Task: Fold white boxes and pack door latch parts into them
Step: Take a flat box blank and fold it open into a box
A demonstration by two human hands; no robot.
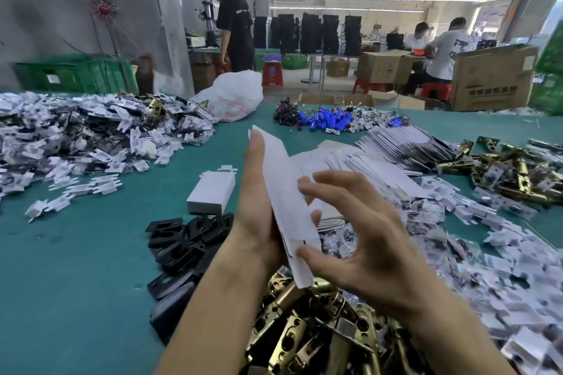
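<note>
A flat white box blank (281,192) stands nearly on edge above the table's middle. My left hand (259,201) lies flat along its left side, fingers straight. My right hand (359,228) is at its right side: the thumb touches the blank's lower end and a fingertip touches its middle, the other fingers spread. Brass door latch parts (320,329) are heaped right below the hands. One folded white box (211,189) stands on the green table (76,268) to the left. A stack of flat white blanks (380,158) lies behind my right hand.
Black plates (182,243) are piled left of my left forearm. Bagged small parts (76,131) cover the far left and the right side (502,283). More brass latches (511,170) lie far right, blue cylinders (329,122) and a white plastic bag (234,94) at the back. People work beyond the table.
</note>
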